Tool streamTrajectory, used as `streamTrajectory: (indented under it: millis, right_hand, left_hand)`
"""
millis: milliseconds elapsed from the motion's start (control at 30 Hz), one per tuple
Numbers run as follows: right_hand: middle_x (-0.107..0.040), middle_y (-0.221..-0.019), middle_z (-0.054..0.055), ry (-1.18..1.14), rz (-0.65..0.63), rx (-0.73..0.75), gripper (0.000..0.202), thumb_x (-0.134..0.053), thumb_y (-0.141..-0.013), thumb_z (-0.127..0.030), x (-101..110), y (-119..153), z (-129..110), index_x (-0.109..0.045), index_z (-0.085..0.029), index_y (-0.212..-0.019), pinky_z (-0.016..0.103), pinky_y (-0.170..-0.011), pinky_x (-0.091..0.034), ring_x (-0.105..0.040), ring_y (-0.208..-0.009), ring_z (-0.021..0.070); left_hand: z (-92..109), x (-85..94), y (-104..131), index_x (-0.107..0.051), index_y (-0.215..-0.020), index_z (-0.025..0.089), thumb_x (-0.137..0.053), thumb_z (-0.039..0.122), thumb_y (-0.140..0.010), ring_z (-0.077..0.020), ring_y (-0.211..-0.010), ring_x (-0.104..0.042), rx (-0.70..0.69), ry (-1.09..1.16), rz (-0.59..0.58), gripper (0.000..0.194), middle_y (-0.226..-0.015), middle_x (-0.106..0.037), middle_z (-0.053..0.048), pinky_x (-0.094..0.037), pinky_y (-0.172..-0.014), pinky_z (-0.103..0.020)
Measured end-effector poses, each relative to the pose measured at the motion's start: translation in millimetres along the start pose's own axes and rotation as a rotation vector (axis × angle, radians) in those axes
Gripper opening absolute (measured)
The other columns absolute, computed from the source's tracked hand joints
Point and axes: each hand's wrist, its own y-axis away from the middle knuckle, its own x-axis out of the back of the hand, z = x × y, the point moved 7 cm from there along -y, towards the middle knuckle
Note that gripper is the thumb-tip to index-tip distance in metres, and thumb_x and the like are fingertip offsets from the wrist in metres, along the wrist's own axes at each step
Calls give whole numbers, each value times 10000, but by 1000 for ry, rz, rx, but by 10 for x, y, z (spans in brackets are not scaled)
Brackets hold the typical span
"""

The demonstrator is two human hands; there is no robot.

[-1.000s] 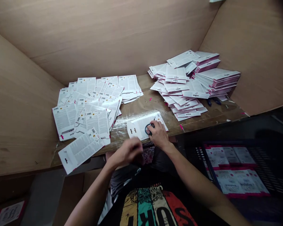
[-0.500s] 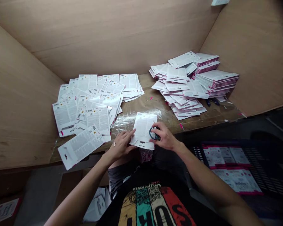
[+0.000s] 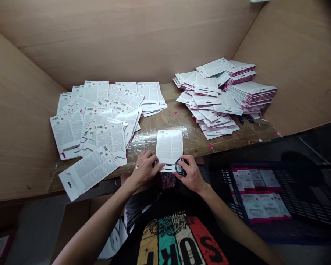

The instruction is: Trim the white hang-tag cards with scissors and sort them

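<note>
A flat white printed packet (image 3: 169, 145) lies at the front edge of the table, its end with the hang-hole slots towards me. My left hand (image 3: 146, 167) is at its lower left corner, fingers curled and thumb pressed on the slotted end. My right hand (image 3: 192, 173) is closed round a small tool with a dark blue ring handle, probably scissors (image 3: 178, 167), at the packet's lower right corner. The tool's blades are hidden. A loose packet (image 3: 89, 171) lies to the left, overhanging the table edge.
Many similar packets (image 3: 107, 129) spread over the table's left side. Stacked packets (image 3: 206, 99) with pink edges stand at the right, beside a dark blue-handled tool (image 3: 246, 119). Cardboard walls (image 3: 121, 40) surround the table (image 3: 165, 121). A blue crate (image 3: 292, 206) holding pink-and-white packs sits below right.
My left hand has shifted so its thumb rests on the slotted end. The packet lies straighter. My right hand has moved slightly lower along its right side, still with the ring-handled tool.
</note>
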Motion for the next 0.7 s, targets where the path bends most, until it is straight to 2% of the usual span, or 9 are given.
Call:
streamTrajectory:
  millis: [67,133,233,300,367,467,533,633,700]
  right_hand:
    - [-620,-1251,160,-9,24,-28,278,-782,-970,-412,-10,-12,2,-726,-216,-1160,514,-997,-602,-628,-1156,337]
    - [-622,-1229,150,-2,61,-74,269,-773,-978,-417,-3,-24,12,-721,-223,-1157,509,-989,-604,-638,-1142,330]
    - [-623,-1203,141,47,126,-109,257,-761,-988,-412,21,-57,9,-708,-225,-1156,498,-980,-600,-642,-1121,321]
    - [-623,-1206,143,108,151,-99,235,-751,-994,-385,22,-107,-9,-702,-220,-1154,496,-984,-588,-634,-1123,323]
    - [-625,-1216,149,197,163,-110,192,-738,-994,-333,10,-179,-13,-705,-215,-1142,506,-990,-567,-619,-1135,333]
    - [-627,-1233,167,322,109,-194,210,-749,-952,-263,-46,-304,26,-715,-201,-1150,531,-985,-534,-594,-1149,363]
    - [-624,-1243,177,348,38,-251,260,-773,-915,-249,-97,-367,61,-720,-192,-1163,539,-969,-519,-579,-1156,380]
    - [-619,-1249,176,323,-16,-278,275,-792,-898,-272,-121,-408,98,-726,-198,-1154,547,-955,-511,-572,-1156,388]
    - [-614,-1236,166,280,6,-261,271,-794,-911,-304,-85,-418,124,-724,-212,-1156,548,-967,-516,-577,-1147,378]
  left_hand:
    - [-48,-14,-49,-732,-914,204,-715,389,-998,-280,-994,-613,31,28,18,203,-939,-693,-70,-509,-917,-437]
    - [-116,-23,-92,-754,-1059,205,-631,285,-1033,-255,-962,-631,43,78,29,149,-937,-693,-59,-530,-915,-419]
    - [-241,-24,-139,-756,-1270,231,-545,167,-1023,-218,-964,-671,34,135,33,332,-1171,-693,-88,-569,-910,-399]
    - [-269,-26,-164,-781,-1252,252,-536,118,-990,-227,-1048,-683,-32,152,-2,383,-1316,-661,-105,-580,-955,-418]
    - [-247,-9,-184,-799,-1190,248,-523,108,-985,-251,-1138,-667,-102,163,-42,372,-1311,-669,-107,-567,-1025,-453]
    - [-165,42,-213,-787,-1174,215,-485,195,-1055,-262,-1144,-641,-114,159,-65,325,-1182,-693,-100,-544,-1073,-474]
    - [-96,62,-231,-778,-1120,192,-568,359,-1071,-279,-1115,-621,-72,120,-43,273,-1138,-687,-102,-543,-1063,-488]
    - [9,46,-257,-744,-994,187,-764,552,-952,-333,-1180,-571,-31,43,38,368,-1225,-683,-128,-540,-1056,-522]
    - [53,7,-282,-715,-958,191,-777,523,-952,-348,-1232,-546,-26,14,74,337,-1307,-680,-138,-533,-1068,-527]
